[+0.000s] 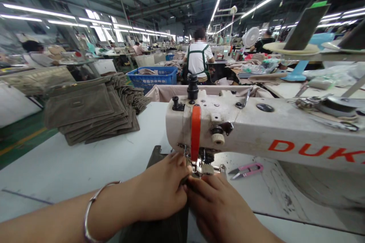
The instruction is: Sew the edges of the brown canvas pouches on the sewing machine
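A white sewing machine (256, 129) with red lettering and a red lever stands on the table in front of me. Under its presser foot (199, 167) lies a dark olive fabric piece (155, 155). My left hand (162, 190), a bracelet on its wrist, rests on the fabric with fingers curled and pinched at the foot. My right hand (219, 205) presses against it from the right, fingertips pinching the fabric just before the needle. The fabric between the two hands is mostly hidden.
A fanned stack of olive fabric pieces (91, 110) lies at the left of the white table (57, 167). Pink thread snips (246, 170) lie behind the machine's foot. A blue basket (152, 78) and a seated person in a white shirt (198, 60) are beyond.
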Available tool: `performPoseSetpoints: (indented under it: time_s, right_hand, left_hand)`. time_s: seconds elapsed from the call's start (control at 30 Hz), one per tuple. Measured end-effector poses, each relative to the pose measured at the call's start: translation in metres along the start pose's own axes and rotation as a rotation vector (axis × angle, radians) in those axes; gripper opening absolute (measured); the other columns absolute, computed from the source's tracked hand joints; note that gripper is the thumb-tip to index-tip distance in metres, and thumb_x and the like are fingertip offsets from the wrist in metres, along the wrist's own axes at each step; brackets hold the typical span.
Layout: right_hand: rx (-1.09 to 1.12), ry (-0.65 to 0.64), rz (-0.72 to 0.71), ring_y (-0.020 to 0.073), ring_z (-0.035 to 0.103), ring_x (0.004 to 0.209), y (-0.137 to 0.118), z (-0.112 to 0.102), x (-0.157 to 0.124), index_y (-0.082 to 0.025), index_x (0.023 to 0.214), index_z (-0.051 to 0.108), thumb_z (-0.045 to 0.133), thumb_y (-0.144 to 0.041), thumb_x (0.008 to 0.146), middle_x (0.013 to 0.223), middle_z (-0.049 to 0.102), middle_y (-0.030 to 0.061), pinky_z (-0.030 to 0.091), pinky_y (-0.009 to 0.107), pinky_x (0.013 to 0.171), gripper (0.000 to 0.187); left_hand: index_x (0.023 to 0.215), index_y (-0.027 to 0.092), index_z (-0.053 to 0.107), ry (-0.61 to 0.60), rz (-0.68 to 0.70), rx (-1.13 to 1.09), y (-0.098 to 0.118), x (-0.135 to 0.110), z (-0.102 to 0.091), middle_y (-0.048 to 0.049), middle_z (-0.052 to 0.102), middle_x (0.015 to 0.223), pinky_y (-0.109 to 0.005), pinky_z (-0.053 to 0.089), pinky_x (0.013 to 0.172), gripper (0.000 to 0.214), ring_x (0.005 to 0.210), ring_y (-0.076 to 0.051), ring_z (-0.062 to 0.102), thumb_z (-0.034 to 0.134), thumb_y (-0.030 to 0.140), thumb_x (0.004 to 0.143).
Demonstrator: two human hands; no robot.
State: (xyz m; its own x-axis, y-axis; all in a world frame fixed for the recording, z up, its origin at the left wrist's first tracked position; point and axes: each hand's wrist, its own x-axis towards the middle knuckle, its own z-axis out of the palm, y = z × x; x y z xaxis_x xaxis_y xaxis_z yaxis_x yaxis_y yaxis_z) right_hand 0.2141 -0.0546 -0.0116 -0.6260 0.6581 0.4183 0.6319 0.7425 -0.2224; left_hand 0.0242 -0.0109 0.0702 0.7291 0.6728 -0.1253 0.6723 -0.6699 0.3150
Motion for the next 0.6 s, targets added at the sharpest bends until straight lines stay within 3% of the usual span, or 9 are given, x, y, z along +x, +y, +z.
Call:
performPoseSetpoints:
  time_s: [0.1, 0.2, 0.3, 0.43, 0.53, 0.6]
  right_hand:
    - [0.035, -0.025, -0.064, 0.0227, 0.058, 0.087, -0.002, -0.005, 0.0, -0.021, 0.099, 0.067, 0.067, -0.029, 0.086, 0.106, 0.069, 0.0028, 0.05, 0.038, 0.075, 0.015]
    - [-0.044, 0.059, -0.121, 0.0195, 0.06, 0.083, -0.012, -0.001, -0.006, -0.021, 0.095, 0.066, 0.069, -0.027, 0.087, 0.1, 0.069, 0.0017, 0.051, 0.032, 0.07, 0.01]
    - [-0.047, 0.202, -0.11, 0.0164, 0.06, 0.081, -0.029, 0.013, -0.023, -0.021, 0.09, 0.066, 0.068, -0.021, 0.089, 0.095, 0.07, 0.0001, 0.051, 0.027, 0.072, 0.003]
    - [0.063, 0.24, 0.034, 0.0156, 0.061, 0.09, -0.053, 0.029, -0.052, -0.025, 0.1, 0.068, 0.066, -0.02, 0.092, 0.095, 0.07, 0.0007, 0.051, 0.026, 0.086, 0.009]
    - [0.052, 0.291, 0.084, 0.0159, 0.061, 0.091, -0.066, 0.027, -0.059, -0.028, 0.099, 0.069, 0.064, -0.02, 0.094, 0.095, 0.07, -0.0001, 0.051, 0.028, 0.088, 0.011]
    - [0.032, 0.338, 0.085, 0.0152, 0.062, 0.086, -0.073, 0.021, -0.056, -0.028, 0.095, 0.07, 0.061, -0.017, 0.094, 0.091, 0.071, -0.0018, 0.051, 0.028, 0.084, 0.014]
  left_hand:
    - [0.133, 0.014, 0.054, 0.036, 0.082, 0.084, -0.001, -0.031, 0.016, -0.0132, 0.054, 0.141, -0.04, 0.043, 0.109, 0.048, 0.129, -0.029, 0.052, 0.058, 0.03, 0.088]
    - [0.144, 0.013, 0.043, 0.162, 0.23, 0.266, -0.008, -0.062, 0.045, -0.0115, 0.049, 0.147, -0.034, 0.039, 0.113, 0.053, 0.134, -0.024, 0.047, 0.052, 0.022, 0.092]
    - [0.134, 0.014, 0.054, 0.361, 0.365, 0.374, -0.017, -0.08, 0.076, -0.0072, 0.059, 0.139, -0.027, 0.036, 0.114, 0.037, 0.131, -0.018, 0.051, 0.043, 0.019, 0.099]
    - [0.111, 0.018, 0.067, 0.619, 0.43, 0.203, -0.017, -0.088, 0.102, -0.0033, 0.071, 0.119, -0.028, 0.038, 0.115, 0.031, 0.125, -0.016, 0.055, 0.039, 0.029, 0.105]
    - [0.105, 0.018, 0.069, 0.665, 0.432, 0.063, -0.01, -0.09, 0.105, -0.0032, 0.074, 0.106, -0.028, 0.045, 0.109, 0.028, 0.113, -0.015, 0.063, 0.041, 0.019, 0.103]
    - [0.105, 0.018, 0.068, 0.599, 0.418, -0.002, -0.006, -0.093, 0.1, -0.0042, 0.074, 0.102, -0.027, 0.052, 0.1, 0.026, 0.103, -0.015, 0.066, 0.044, 0.013, 0.099]
